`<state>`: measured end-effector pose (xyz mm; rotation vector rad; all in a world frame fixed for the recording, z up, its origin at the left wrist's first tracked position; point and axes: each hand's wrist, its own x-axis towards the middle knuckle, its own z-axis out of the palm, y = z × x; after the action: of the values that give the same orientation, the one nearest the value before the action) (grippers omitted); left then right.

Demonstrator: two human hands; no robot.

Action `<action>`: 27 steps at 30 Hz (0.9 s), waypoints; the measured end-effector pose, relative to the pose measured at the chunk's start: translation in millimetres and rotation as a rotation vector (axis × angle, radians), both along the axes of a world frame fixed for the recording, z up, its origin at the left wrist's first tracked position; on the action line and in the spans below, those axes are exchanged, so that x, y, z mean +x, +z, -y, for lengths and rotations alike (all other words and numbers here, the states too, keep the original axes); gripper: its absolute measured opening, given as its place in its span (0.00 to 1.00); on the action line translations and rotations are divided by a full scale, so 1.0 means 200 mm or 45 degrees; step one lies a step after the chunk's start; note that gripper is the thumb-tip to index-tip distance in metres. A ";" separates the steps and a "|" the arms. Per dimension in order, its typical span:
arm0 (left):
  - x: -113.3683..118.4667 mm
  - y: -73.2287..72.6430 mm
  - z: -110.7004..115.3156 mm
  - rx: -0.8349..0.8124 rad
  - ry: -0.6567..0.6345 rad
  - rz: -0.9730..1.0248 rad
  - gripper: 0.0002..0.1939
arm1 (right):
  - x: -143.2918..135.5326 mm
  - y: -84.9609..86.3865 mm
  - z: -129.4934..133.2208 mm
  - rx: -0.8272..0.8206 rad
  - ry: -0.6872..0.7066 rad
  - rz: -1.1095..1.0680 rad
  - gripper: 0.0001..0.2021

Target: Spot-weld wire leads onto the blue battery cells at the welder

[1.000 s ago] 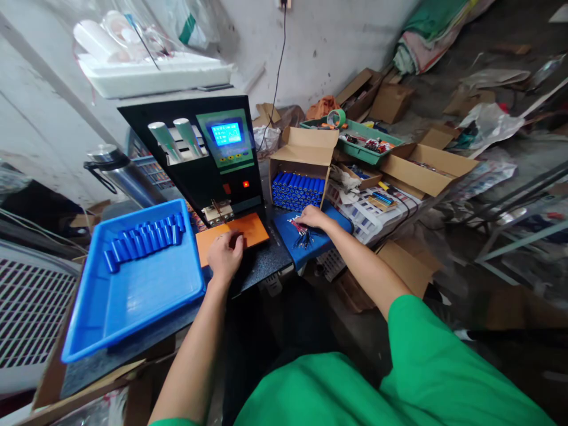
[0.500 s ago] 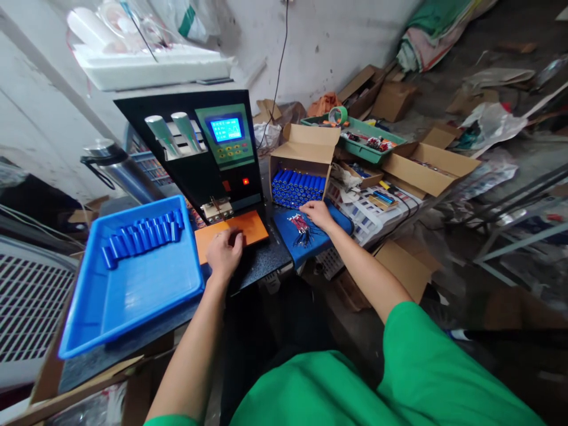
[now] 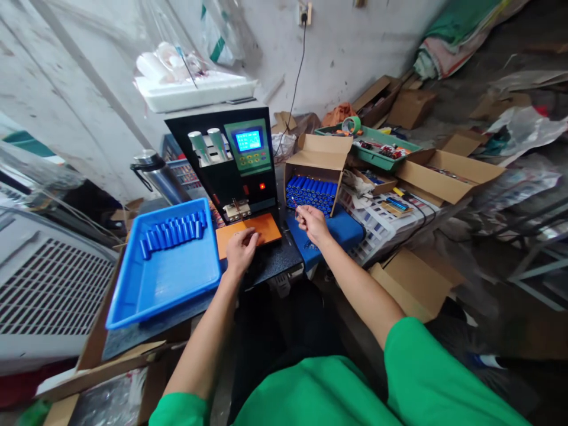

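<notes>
My left hand [image 3: 241, 249] rests on the orange board [image 3: 267, 229] in front of the black machine [image 3: 213, 183]. Its fingers are curled, and whatever they may hold is hidden. My right hand [image 3: 312, 225] is closed in a pinch over the blue cloth [image 3: 346, 229], with a thin red-and-white wire lead [image 3: 294, 205] at its fingertips. Beneath that hand, dark wire ends [image 3: 310, 244] show on the cloth. Just behind it stands an open cardboard box [image 3: 325, 149] packed with blue cylindrical cells [image 3: 313, 188].
A blue tray [image 3: 177, 296] with a row of blue cells [image 3: 173, 232] sits to the left, near a steel flask [image 3: 162, 177]. A green tray [image 3: 377, 155], an open carton [image 3: 448, 168] and a white plastic crate [image 3: 373, 228] are at the right.
My right hand has moved from the edge of the wire bundle to over it and has lifted a wire lead. My left hand stays on the orange board. The camera view has shifted left.
</notes>
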<state>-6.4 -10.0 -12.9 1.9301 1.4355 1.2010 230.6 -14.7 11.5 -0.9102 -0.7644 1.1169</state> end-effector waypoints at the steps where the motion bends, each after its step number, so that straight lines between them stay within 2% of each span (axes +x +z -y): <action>1: 0.01 0.01 0.03 -0.038 -0.051 0.117 0.21 | -0.06 -0.01 0.03 0.012 0.023 -0.001 0.19; 3: 0.05 0.02 0.11 -0.095 -0.116 0.286 0.21 | -0.17 -0.03 0.07 0.032 0.061 0.000 0.19; 7: 0.16 0.03 0.23 -0.169 -0.121 0.468 0.20 | -0.36 -0.06 0.15 0.046 0.087 0.005 0.19; 10: 0.20 0.01 0.25 -0.194 -0.106 0.584 0.19 | -0.45 -0.08 0.18 0.050 0.063 0.024 0.20; 13: 0.19 0.00 0.26 -0.175 -0.048 0.605 0.18 | -0.49 -0.09 0.21 0.040 0.062 0.072 0.21; 18: 0.09 0.03 0.27 -0.184 -0.075 0.467 0.16 | -0.46 -0.08 0.23 0.052 0.177 0.170 0.19; 23: -0.02 0.08 0.27 -0.179 -0.197 0.193 0.13 | -0.44 -0.05 0.25 0.198 0.264 0.503 0.13; 27: -0.08 0.09 0.31 -0.217 -0.239 0.042 0.10 | -0.47 -0.08 0.27 0.232 0.305 0.646 0.10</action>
<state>-21.9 -71.5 5.6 1.8728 1.2642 0.9879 137.2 -67.8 -3.7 -0.9744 -1.3991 1.0087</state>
